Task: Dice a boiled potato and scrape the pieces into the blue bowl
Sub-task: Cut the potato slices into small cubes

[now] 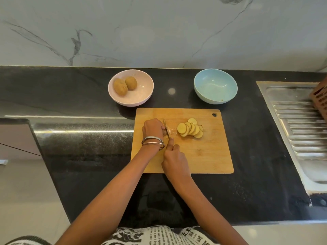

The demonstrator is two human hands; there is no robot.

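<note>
A wooden cutting board (203, 156) lies on the black counter. Several round potato slices (191, 129) lean in a fanned row on its middle. My left hand (153, 129), with bangles at the wrist, curls over the last bit of potato at the board's left side; that bit is hidden under the fingers. My right hand (174, 160) grips the knife handle, and the knife blade (167, 129) stands edge-down right beside my left fingers. The blue bowl (215, 86) sits behind the board to the right and holds nothing.
A pink bowl (141, 96) with two whole unpeeled potatoes (125, 84) stands behind the board's left corner. A steel sink drainboard (300, 131) lies at the right, with a brown perforated object (321, 98) at its far edge. The marble wall runs along the back.
</note>
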